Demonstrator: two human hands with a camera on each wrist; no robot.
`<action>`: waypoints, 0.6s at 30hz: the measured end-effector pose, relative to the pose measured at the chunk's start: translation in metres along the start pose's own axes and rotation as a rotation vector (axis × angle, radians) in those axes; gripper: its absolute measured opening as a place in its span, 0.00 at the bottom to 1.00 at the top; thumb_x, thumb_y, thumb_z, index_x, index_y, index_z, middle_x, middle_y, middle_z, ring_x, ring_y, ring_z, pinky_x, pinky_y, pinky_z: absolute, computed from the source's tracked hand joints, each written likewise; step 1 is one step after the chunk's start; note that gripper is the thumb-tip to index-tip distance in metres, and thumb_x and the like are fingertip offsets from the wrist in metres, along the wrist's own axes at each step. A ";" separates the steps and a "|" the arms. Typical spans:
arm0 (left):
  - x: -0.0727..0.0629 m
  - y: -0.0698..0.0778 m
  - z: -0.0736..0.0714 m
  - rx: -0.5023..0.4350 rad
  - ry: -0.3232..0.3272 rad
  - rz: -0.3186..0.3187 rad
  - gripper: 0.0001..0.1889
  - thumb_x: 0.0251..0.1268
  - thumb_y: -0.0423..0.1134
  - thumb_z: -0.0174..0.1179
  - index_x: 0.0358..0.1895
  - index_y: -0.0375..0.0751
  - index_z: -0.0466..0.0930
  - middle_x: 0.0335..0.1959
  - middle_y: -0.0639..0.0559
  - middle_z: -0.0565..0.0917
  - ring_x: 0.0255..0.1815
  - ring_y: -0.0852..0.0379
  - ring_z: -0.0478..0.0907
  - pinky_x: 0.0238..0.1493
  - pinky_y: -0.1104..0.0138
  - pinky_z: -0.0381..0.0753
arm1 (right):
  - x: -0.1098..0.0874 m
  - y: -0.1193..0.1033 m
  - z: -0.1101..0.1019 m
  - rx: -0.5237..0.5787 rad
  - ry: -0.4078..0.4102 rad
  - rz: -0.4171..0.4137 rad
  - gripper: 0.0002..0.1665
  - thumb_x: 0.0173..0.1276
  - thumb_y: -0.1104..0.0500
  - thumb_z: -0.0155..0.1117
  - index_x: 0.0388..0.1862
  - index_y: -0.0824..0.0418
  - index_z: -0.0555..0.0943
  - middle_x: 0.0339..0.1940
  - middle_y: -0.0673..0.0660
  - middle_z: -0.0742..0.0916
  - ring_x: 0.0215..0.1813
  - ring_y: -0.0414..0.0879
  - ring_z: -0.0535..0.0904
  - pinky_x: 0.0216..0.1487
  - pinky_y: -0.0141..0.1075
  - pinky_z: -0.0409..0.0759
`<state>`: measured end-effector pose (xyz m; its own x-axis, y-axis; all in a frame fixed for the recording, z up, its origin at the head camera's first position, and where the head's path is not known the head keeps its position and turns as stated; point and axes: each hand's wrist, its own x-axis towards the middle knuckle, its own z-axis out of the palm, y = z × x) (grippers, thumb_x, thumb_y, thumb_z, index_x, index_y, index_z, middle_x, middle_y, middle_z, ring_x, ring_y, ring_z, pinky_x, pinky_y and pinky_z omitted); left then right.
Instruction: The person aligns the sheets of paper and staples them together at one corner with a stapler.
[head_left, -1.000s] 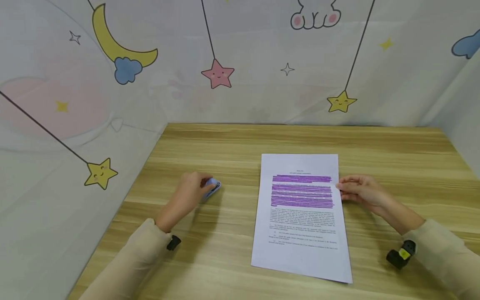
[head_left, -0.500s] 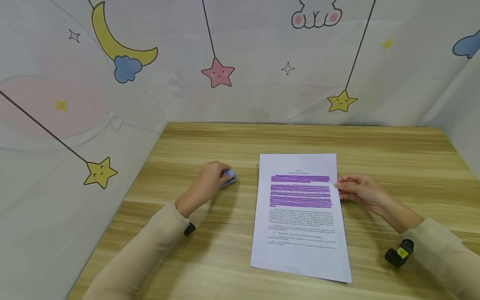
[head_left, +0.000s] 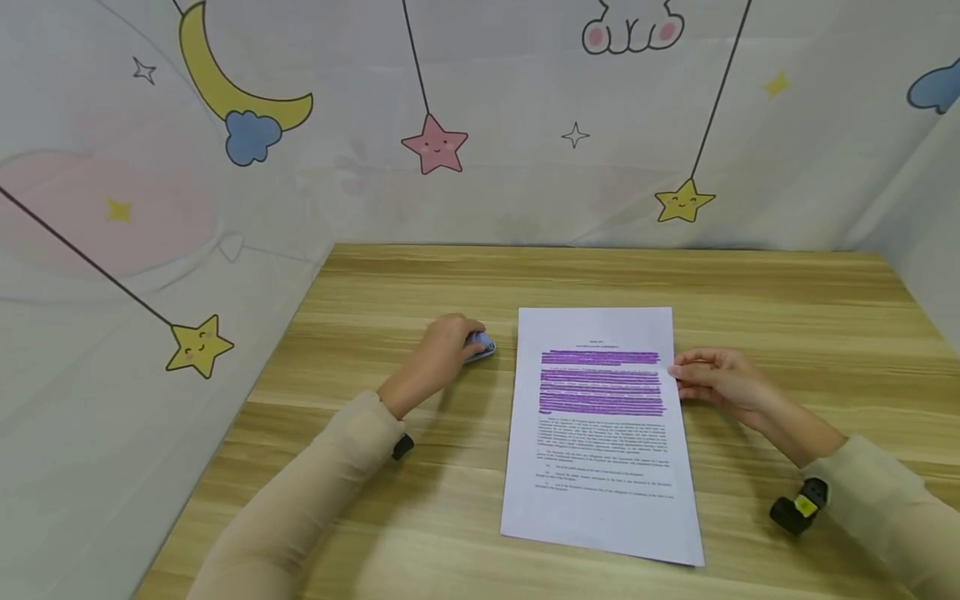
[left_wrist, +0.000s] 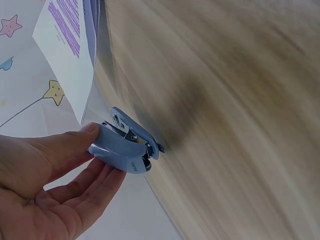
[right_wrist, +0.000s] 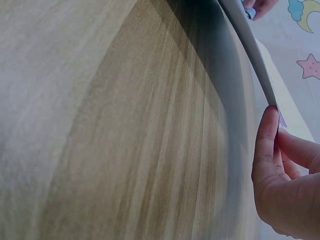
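Observation:
A small light-blue stapler point(left_wrist: 120, 150) is pinched between the thumb and fingers of my left hand point(head_left: 445, 350). In the left wrist view its two arms stand apart, with metal parts showing between them. Just right of it in the head view are printed sheets of paper point(head_left: 600, 517), their upper lines marked in purple. My right hand point(head_left: 716, 383) pinches the right edge of the sheets, thumb on top and fingers beneath. From the right wrist the paper edge point(right_wrist: 257, 62) looks raised off the table. A gap separates the stapler from the paper.
The wood-grain table point(head_left: 420, 283) carries the work. Behind it and to the left hangs a pale curtain point(head_left: 517, 192) printed with stars and a moon. A small black device point(head_left: 801, 507) is strapped at the right wrist, another point(head_left: 402, 447) at the left.
My left hand has carried the stapler rightward and slightly away, close to the paper's left edge. The right hand keeps its pinch, and the paper has barely shifted left.

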<state>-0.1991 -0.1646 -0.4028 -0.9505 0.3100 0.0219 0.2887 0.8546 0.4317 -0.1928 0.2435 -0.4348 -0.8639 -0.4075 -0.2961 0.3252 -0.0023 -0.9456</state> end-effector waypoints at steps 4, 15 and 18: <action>0.006 0.003 0.004 0.003 0.007 0.014 0.14 0.69 0.32 0.63 0.52 0.28 0.83 0.48 0.38 0.84 0.52 0.46 0.81 0.55 0.59 0.81 | 0.000 -0.001 0.000 -0.002 -0.009 -0.010 0.07 0.75 0.68 0.58 0.41 0.65 0.83 0.37 0.55 0.88 0.37 0.45 0.85 0.41 0.35 0.86; 0.022 0.017 0.012 0.027 0.011 0.064 0.13 0.68 0.34 0.64 0.51 0.30 0.84 0.46 0.41 0.84 0.46 0.50 0.80 0.49 0.62 0.81 | 0.001 -0.001 0.000 0.024 -0.029 -0.021 0.08 0.75 0.70 0.56 0.40 0.65 0.83 0.37 0.55 0.88 0.37 0.44 0.85 0.41 0.35 0.86; 0.024 0.019 0.014 0.042 0.008 0.068 0.13 0.67 0.35 0.65 0.51 0.33 0.85 0.44 0.43 0.85 0.44 0.52 0.79 0.48 0.62 0.81 | 0.001 -0.001 0.000 0.034 -0.037 -0.021 0.09 0.75 0.70 0.55 0.40 0.65 0.83 0.37 0.55 0.88 0.37 0.44 0.85 0.41 0.35 0.86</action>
<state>-0.2152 -0.1349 -0.4063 -0.9293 0.3650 0.0568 0.3571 0.8484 0.3908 -0.1944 0.2432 -0.4344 -0.8561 -0.4403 -0.2707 0.3208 -0.0419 -0.9462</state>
